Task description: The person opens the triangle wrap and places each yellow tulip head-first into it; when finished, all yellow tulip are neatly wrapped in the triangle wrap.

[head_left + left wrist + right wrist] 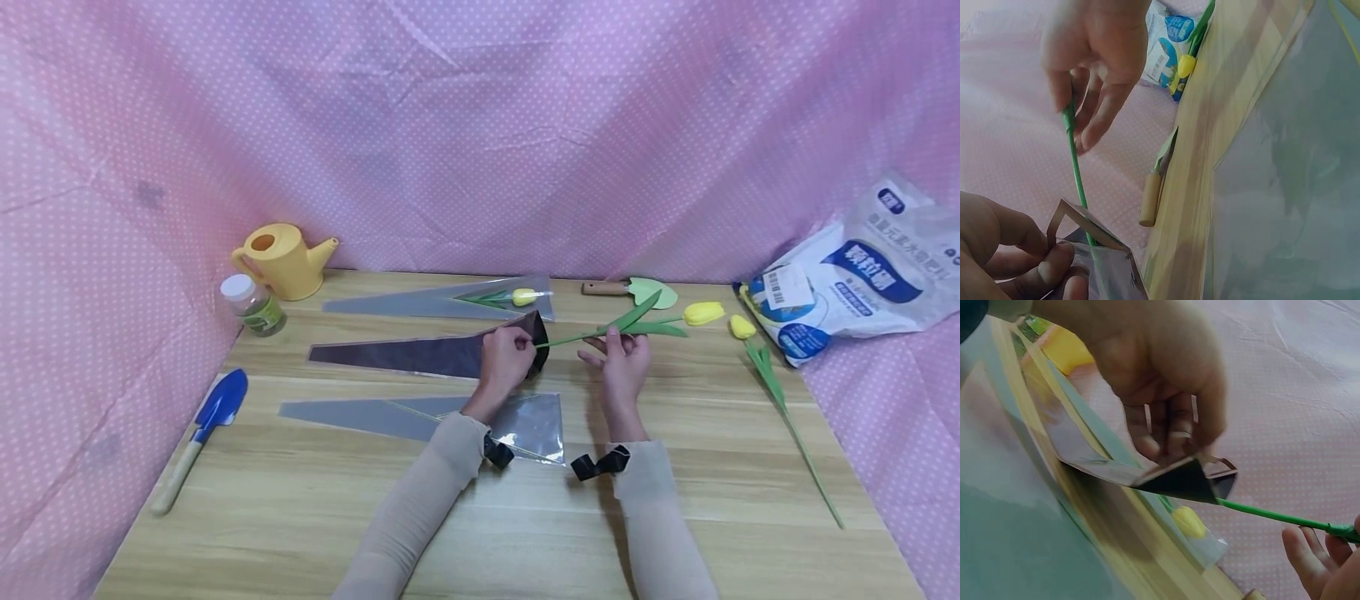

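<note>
The left hand (pixel 508 358) pinches, thumb against fingers, the rim of a dark, tapered plastic sleeve (pixel 397 357) between two translucent grey sleeves (pixel 337 415); the right hand (pixel 624 367) pinches the slender green stem of a yellow-headed tulip (pixel 703 313), its lower end inside the dark mouth.

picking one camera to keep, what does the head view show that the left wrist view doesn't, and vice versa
Head only: watering can, lidded jar, blue trowel, the held tulip's yellow bloom.

Left wrist only: the held stem showing through the sleeve's film.

Both: left hand pinching the sleeve, right hand holding the stem, green trowel, loose tulip, white bag.
</note>
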Tool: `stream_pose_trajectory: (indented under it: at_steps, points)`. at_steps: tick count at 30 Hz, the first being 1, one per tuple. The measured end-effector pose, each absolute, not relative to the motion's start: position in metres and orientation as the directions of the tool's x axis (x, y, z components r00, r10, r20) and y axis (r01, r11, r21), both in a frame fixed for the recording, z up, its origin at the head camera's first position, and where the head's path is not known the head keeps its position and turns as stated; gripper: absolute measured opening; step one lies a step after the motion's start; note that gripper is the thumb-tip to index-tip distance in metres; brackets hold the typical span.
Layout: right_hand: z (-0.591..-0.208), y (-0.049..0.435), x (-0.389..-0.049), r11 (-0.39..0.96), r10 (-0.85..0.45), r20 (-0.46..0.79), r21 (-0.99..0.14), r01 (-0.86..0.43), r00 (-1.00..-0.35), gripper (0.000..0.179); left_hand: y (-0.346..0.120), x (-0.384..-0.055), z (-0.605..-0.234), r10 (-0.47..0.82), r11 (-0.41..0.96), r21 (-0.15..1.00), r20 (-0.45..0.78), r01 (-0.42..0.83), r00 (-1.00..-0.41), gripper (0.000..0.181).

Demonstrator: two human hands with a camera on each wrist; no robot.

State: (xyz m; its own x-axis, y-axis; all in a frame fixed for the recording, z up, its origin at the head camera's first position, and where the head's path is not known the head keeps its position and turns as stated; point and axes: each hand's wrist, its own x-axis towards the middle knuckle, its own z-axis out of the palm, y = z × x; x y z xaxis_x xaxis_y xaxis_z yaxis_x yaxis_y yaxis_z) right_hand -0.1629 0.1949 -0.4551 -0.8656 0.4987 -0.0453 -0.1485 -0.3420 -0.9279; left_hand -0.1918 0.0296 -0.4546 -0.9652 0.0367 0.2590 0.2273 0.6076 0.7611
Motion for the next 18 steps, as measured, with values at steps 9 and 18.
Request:
stream_pose_trajectory:
  at_steps: [9, 18]
  points:
    - [-0.462, 0.179, -0.166, -0.342, 0.444, -0.079, -0.936, -0.087, -0.893, 0.006, 0.031, -0.189, -0.451, 0.048, 0.589, 0.775, 0.247, 0.227, -0.968, 0.012]
    - [-0.463, 0.173, -0.164, -0.298, 0.377, -0.077, -0.954, -0.042, -0.923, 0.012, 0.033, -0.188, -0.449, 0.059, 0.576, 0.786, 0.232, 0.223, -0.971, 0.012]
